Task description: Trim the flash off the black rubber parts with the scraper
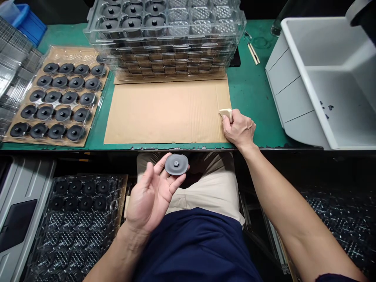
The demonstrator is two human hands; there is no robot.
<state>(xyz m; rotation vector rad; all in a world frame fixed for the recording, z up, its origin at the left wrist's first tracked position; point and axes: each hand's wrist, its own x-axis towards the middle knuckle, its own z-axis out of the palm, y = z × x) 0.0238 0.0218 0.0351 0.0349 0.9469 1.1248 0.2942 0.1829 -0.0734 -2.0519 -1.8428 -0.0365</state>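
A round black disc with a small raised hub [176,164] rests on the fingers of my left hand [152,192], palm up, in front of the table edge. The fingertips curl against its rim while the thumb stands away from it. My right hand [240,127] is closed around a small cream-coloured folded piece [226,113], perhaps cloth or paper; its exact kind is unclear. That hand leans on the right end of a flat cardboard sheet [164,113] on the green table.
Stacked clear trays [164,51] with black discs stand behind the cardboard. A disc-filled tray [58,98] lies at left, another [79,227] below the table. A grey bin [305,78] with small dark bits stands right. A cream-coloured stick [253,53] lies near it.
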